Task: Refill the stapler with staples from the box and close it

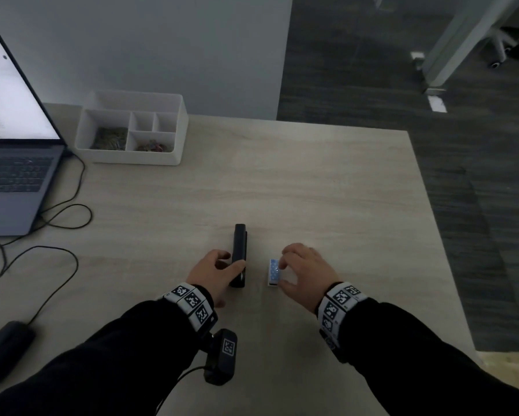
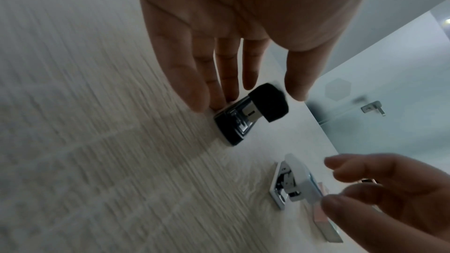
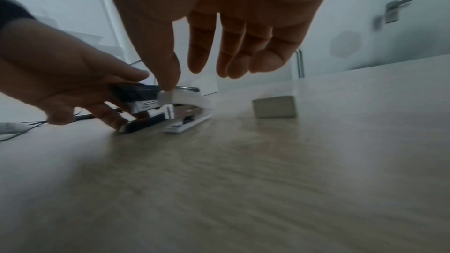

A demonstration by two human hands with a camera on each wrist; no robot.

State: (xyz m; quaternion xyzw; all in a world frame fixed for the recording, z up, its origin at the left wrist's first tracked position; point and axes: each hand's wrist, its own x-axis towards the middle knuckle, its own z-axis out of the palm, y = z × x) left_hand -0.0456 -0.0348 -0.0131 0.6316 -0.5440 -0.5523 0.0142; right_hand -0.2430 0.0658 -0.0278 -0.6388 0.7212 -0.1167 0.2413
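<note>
A black stapler [image 1: 239, 250] lies closed on the wooden table, pointing away from me. My left hand [image 1: 231, 265] grips its near end, fingers along the left side and thumb over the top [image 2: 268, 88]. Just right of it lies a small white stapler with a blue top [image 1: 274, 271]. My right hand [image 1: 283, 275] hovers over it. In the right wrist view the thumb touches its rear end [image 3: 168, 93] while the fingers hang loosely curled. A small grey box [image 3: 275, 109] sits beyond the white stapler, hidden under my right hand in the head view.
An open laptop [image 1: 12, 145] stands at the far left with black cables [image 1: 57, 223] trailing across the table. A white divided organizer tray [image 1: 174, 157] holding clips sits at the back. The table's right edge [image 1: 432, 235] drops to dark carpet.
</note>
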